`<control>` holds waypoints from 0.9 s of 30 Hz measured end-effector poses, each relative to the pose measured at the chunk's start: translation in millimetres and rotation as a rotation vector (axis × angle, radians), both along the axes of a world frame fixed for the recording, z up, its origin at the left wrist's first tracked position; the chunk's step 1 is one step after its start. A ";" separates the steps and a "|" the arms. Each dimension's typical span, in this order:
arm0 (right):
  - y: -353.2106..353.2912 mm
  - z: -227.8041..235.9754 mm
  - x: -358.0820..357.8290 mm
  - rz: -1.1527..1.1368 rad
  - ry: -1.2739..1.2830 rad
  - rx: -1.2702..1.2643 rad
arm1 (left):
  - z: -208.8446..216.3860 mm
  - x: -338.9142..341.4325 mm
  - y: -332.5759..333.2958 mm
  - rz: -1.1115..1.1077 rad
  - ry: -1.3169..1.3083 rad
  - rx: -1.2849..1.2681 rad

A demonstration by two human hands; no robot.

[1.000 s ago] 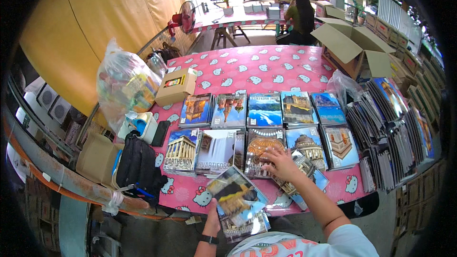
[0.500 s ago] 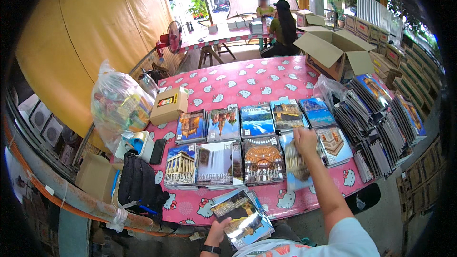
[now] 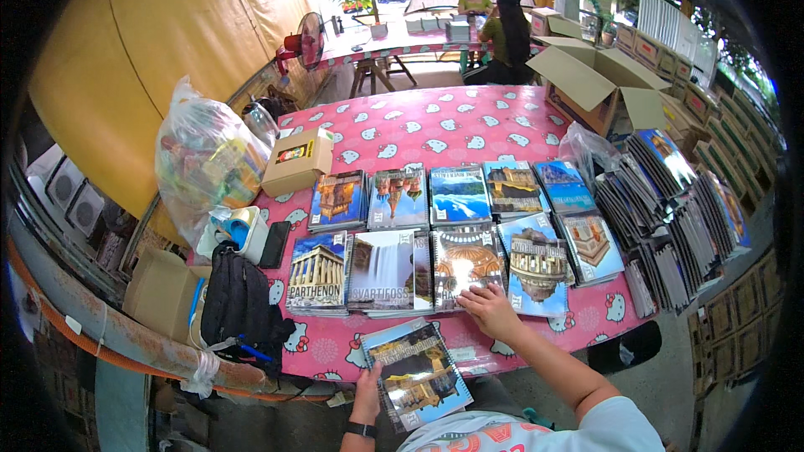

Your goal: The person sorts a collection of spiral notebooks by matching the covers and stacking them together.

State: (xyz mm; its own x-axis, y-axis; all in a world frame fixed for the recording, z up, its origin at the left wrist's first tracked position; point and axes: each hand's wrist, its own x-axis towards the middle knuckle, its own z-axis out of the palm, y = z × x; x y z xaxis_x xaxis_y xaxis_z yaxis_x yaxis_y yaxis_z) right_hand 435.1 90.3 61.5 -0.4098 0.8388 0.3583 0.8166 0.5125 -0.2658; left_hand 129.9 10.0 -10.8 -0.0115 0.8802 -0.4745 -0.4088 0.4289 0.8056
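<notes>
Surface: long table under a glossy pink sheet printed with white cartoon cat heads (image 3: 352,130). On its right side, a big heap of grey-edged, glossy-covered notebooks (image 3: 662,226). Centre: two rows of spiral-bound stacks.

Near row, middle: stack topped by an orange-brown cover showing a domed interior (image 3: 467,258). Just right of it, a blue-and-stone cover with a round columned building (image 3: 536,264) lies slightly askew, its lower edge nearer the body than its neighbours'. Judgement: squaring such an edge with flat fingertips would give a cleaner row.

Held item: glossy notebook with a dark, gold-lit stone building on its cover (image 3: 414,377), in front of the near table edge, tilted. Any copies beneath cannot be made out.

Right hand (image 3: 494,314): fingers loosely spread, over the domed stack's lower right corner; grip, if any, cannot be told. Light contact advisable; slick covers probably slide.

Left hand (image 3: 368,385): pinching the held notebook's left edge, thumb over the cover, underside fingers hidden. Sound choice: the wire spiral (image 3: 452,356) sits opposite, clear of the thumb. Loops could snag; lift rather than drag.
</notes>
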 end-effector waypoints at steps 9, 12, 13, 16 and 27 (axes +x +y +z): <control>-11.0 33.9 12.3 -0.056 0.498 -0.283 | 14.2 -6.1 9.2 -0.184 0.034 -0.104; 17.3 3.4 89.6 -0.797 -0.040 -0.303 | 7.2 -9.3 13.8 -0.236 0.170 -0.097; 19.2 -21.2 115.4 -0.806 -0.077 -0.193 | 24.5 -1.3 13.0 -0.260 0.126 -0.061; 48.4 -0.9 147.3 -0.498 -0.041 -0.389 | 28.3 -9.0 10.0 -0.275 0.100 -0.060; 228.4 -4.7 -20.4 -0.542 -0.185 -0.315 | 36.0 -13.8 -10.6 -0.029 0.141 -0.145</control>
State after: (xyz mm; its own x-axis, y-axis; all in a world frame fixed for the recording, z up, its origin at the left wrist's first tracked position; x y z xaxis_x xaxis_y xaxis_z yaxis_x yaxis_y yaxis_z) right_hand 414.7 318.7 56.8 0.0698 0.9972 0.0259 0.9840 -0.0646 -0.1660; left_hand 116.1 -0.7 25.2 -0.0624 0.8040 -0.5914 -0.2823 0.5542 0.7831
